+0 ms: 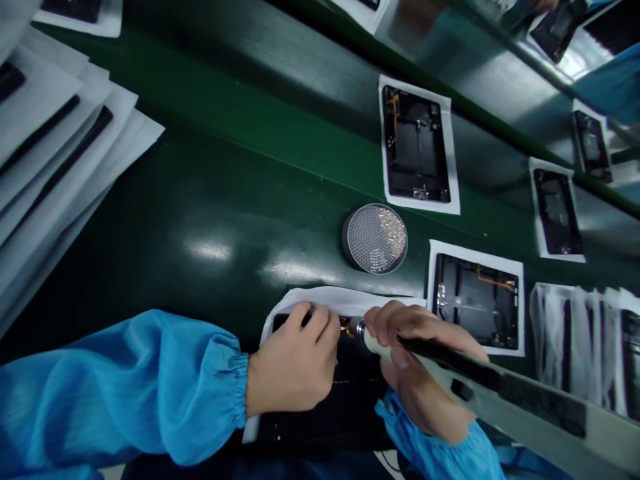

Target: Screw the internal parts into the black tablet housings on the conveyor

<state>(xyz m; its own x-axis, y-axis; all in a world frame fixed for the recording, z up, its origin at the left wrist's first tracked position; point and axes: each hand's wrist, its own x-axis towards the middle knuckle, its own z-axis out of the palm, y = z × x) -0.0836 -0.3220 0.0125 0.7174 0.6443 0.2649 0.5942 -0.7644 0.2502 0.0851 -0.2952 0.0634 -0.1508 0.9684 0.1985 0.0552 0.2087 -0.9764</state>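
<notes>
My right hand (425,360) is wrapped round a pale electric screwdriver (530,400) with a black lever, its metal tip angled down at the upper edge of a black device panel (345,400). That panel lies on a white sheet (350,300) at the bottom centre. My left hand (300,360) rests on the panel's upper left part, fingers bent and close together beside the driver's tip. Whatever its fingertips may pinch is hidden. Just above the sheet stands a round dish (375,239) with a dimpled surface and many tiny screws on its right side.
Open device housings on white sheets lie at the upper right (417,143), at the right (475,300) and farther off (556,210). Layered white sheets with dark parts (65,147) fill the left edge. Another wrapped stack (575,340) stands at the right, on the green table (200,200).
</notes>
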